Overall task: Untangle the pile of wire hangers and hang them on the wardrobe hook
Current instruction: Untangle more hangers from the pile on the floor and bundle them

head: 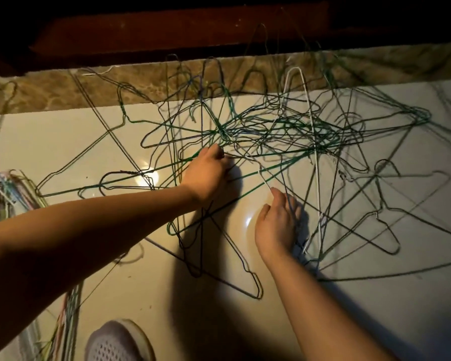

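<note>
A tangled pile of wire hangers, mostly green and dark with a white one standing through it, sprawls over the glossy cream floor. My left hand reaches into the left side of the tangle, its fingertips pinched on a green hanger wire. My right hand rests lower at the pile's near edge, fingers curled around thin wires of a hanger. No wardrobe hook is in view.
A separate bundle of pastel hangers lies at the far left and trails down the left edge. A dark wooden furniture base and a brown marbled skirting strip run along the top. My grey shoe is at the bottom.
</note>
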Demonstrator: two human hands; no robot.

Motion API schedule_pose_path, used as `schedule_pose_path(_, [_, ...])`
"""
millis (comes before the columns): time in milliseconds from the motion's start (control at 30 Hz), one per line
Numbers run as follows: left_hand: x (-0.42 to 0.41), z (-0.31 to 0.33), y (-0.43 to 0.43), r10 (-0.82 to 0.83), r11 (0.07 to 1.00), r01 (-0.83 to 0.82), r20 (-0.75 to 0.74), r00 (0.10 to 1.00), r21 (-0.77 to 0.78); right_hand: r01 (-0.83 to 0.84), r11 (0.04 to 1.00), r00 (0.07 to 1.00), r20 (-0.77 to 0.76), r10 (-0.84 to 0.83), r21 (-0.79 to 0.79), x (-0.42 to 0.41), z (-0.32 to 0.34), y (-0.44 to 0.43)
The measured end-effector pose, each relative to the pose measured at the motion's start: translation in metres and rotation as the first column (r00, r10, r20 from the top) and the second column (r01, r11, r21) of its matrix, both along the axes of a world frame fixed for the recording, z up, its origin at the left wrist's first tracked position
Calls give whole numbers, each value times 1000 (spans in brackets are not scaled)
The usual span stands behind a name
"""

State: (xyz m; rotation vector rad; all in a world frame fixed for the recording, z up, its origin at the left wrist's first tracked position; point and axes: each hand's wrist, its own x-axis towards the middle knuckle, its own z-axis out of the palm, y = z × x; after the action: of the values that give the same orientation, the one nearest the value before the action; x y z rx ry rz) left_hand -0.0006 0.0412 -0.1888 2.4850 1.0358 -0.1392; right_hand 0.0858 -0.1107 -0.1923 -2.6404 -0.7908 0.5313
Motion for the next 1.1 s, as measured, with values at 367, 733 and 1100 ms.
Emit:
schedule_pose_path(367, [-9,4,2,39,997,-28,176,984,-68,105,994,975,-199,-95,38,11,-1,15])
schedule_pose_path(733, [-12,3,9,-22,993,43,183,983,-111,80,993,972,-228,-58,90,11,-3,7])
schedule_pose_path(1100, [-23,0,12,-16,997,29,168,986,-70,106,990,975,-204,-86,91,22,0,-5])
